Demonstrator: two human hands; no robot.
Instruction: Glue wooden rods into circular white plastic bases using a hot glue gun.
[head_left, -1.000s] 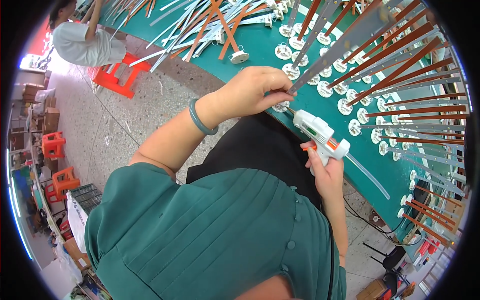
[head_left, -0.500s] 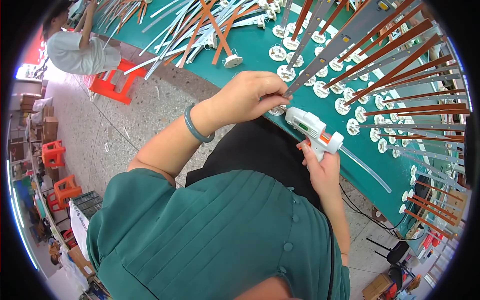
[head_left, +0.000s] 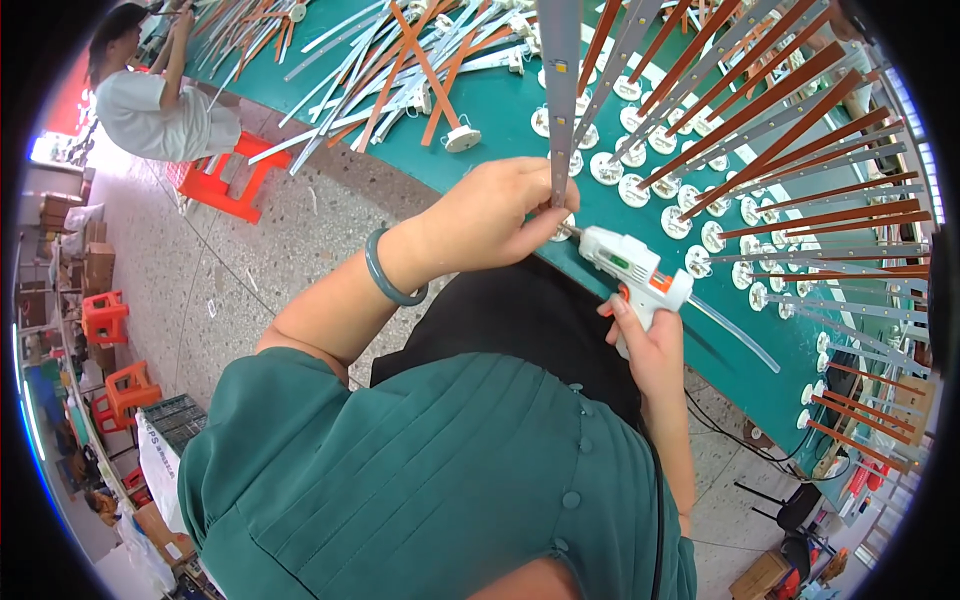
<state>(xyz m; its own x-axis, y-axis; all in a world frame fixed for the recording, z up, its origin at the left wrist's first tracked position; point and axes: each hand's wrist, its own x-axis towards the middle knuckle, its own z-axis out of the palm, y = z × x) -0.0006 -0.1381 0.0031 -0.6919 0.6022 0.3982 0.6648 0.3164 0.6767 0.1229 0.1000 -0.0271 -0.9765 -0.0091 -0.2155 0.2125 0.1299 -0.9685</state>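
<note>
Head camera view, looking down over a person in a green pleated top seated at a long teal table (head_left: 500, 130). At the centre of the frame, the left hand (head_left: 495, 220) is closed around the lower end of a grey strip (head_left: 560, 90) that rises straight to the top edge; thumb and fingers pinch it just above a small white round base (head_left: 566, 228), mostly hidden by the hand. Right of centre, the right hand (head_left: 645, 345) is wrapped around the handle of a white glue gun (head_left: 630, 265) with an orange trigger, its nozzle aimed left at the pinched joint, touching or almost touching it (which one cannot be told).

Judged risks: the nozzle sits very near the left fingertips, so hot glue or the tip could burn them; a loosened pinch could let the strip tilt off its base; a clear glue stick (head_left: 735, 335) trailing from the gun's rear could snag on finished strips (head_left: 800, 120) fanned across the upper right. Another person (head_left: 150, 100) works at the upper left.
</note>
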